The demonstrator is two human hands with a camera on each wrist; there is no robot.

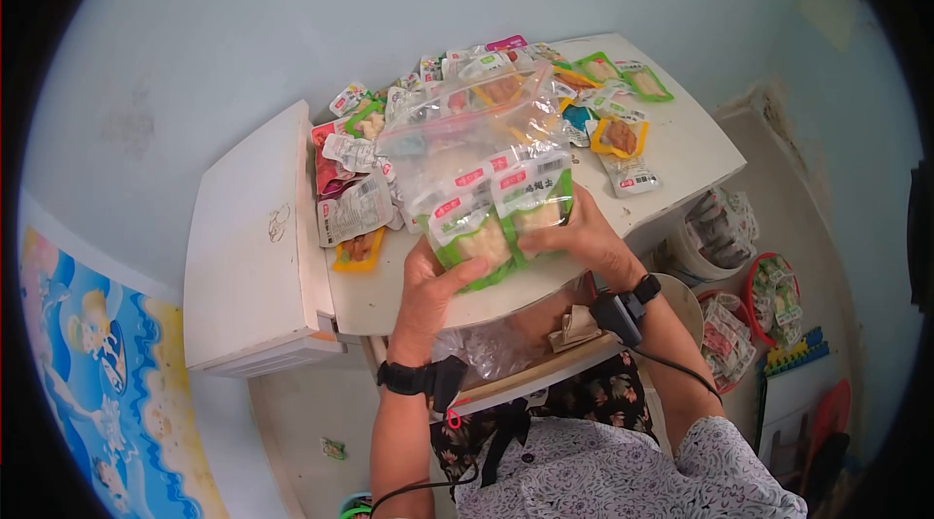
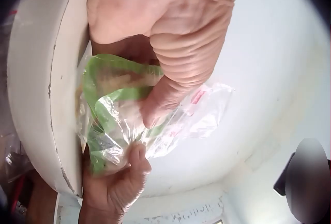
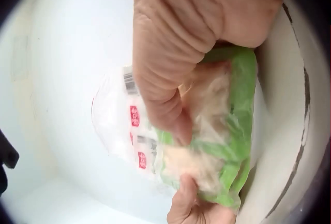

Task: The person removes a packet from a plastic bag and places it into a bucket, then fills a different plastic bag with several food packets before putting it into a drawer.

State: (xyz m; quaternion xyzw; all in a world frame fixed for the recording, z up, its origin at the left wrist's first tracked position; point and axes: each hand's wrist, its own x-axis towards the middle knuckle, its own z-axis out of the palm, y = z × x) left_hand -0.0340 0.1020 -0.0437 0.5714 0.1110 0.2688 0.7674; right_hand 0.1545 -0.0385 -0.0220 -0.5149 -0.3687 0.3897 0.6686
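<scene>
A clear zip bag (image 1: pixel 443 144) with a pink seal strip holds green-edged food packets (image 1: pixel 482 242) with pale contents and white printed tops. My left hand (image 1: pixel 430 287) grips its lower left side, thumb across the front. On the lower right side my right hand (image 1: pixel 591 239) grips it the same way. In the left wrist view the bag's plastic (image 2: pixel 116 131) wrinkles between the two thumbs. The right wrist view shows the packets (image 3: pixel 207 94) side by side; most fingers are hidden behind them. The bag is held over the table's front edge.
Behind the bag, many loose food packets (image 1: pixel 623 137) are heaped on the white table (image 1: pixel 686 164). A white cabinet (image 1: pixel 248 237) adjoins at left. Below is an open drawer (image 1: pixel 516 385) with plastic and brown paper. A bucket (image 1: pixel 681 256) and red baskets (image 1: pixel 754 295) stand at right.
</scene>
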